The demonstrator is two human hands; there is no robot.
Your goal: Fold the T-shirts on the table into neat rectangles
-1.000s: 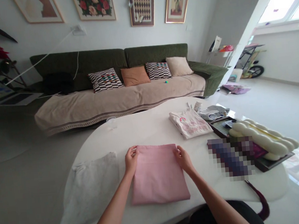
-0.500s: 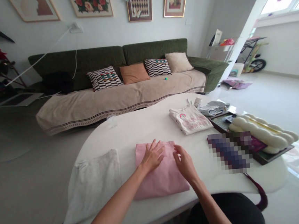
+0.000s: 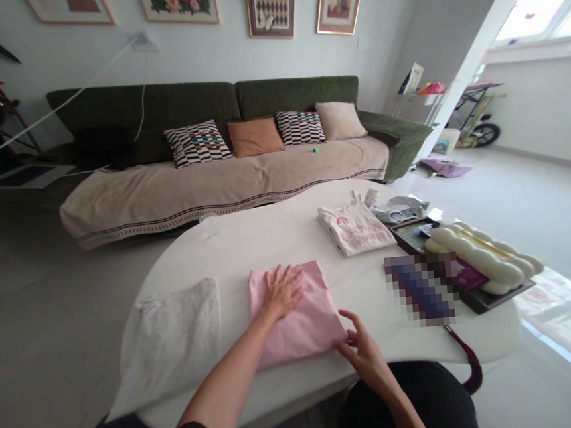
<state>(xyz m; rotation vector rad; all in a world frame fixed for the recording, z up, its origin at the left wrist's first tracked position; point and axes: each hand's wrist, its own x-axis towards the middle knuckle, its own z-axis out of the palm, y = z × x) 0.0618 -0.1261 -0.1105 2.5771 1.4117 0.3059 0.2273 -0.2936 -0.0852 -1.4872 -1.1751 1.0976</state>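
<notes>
A folded pink cloth (image 3: 300,329), perhaps a garment, lies on the white table in front of me. My left hand (image 3: 281,293) rests flat on its upper part, fingers spread. At the cloth's near right corner is my right hand (image 3: 360,347), its thumb at the corner and its index finger held apart along the right edge. Whether any fingertips reach under the fabric is hidden. To the left, a light grey cloth (image 3: 176,340) is spread out and hangs over the table's near edge. Beyond the pink cloth, to the right, sits a folded white printed shirt (image 3: 359,231).
A dark tray (image 3: 477,297) on the right holds a cream puffy cushion-like item (image 3: 484,256). Beside it lies a blurred-out purple object (image 3: 420,292) with a dark strap (image 3: 471,364). Crumpled silver packaging (image 3: 400,209) and a clear cup (image 3: 209,226) stand farther back. A green sofa (image 3: 299,93) lies beyond the table.
My right hand has moved from the cloth's upper right down to its near right corner. My left hand remains flat on the cloth. The view has shifted slightly.
</notes>
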